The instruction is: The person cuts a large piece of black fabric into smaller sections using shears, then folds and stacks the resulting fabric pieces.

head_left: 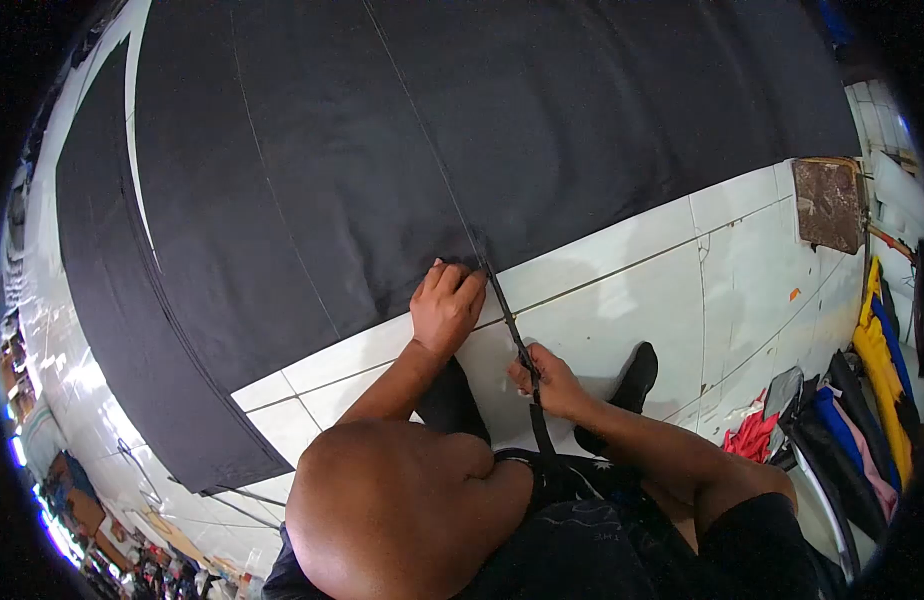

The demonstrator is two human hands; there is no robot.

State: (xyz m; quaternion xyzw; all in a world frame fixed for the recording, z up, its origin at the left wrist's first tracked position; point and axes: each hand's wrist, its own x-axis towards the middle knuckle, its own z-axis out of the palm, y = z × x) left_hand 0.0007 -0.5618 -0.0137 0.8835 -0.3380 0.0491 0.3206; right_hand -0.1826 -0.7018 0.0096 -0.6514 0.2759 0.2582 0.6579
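Note:
A large dark cloth (312, 150) with thin pale lines covers much of the white tiled surface. My left hand (447, 305) rests at the cloth's near edge, its fingers bent over the fabric beside a narrow dark strip. That strip (503, 308) runs from the cloth's edge down toward my lap. Lower and to the right, my right hand (544, 380) is closed round the strip, with the thumb and fingers pressed together. Whether the left fingertips pinch the fabric or only press on it is hidden.
A brown, worn block (828, 204) sits at the right. Yellow cloth (880, 350), red cloth (750, 430) and other garments are heaped at the lower right. A separate dark cloth panel (182, 400) lies at the left. Blurred clutter lines the lower left.

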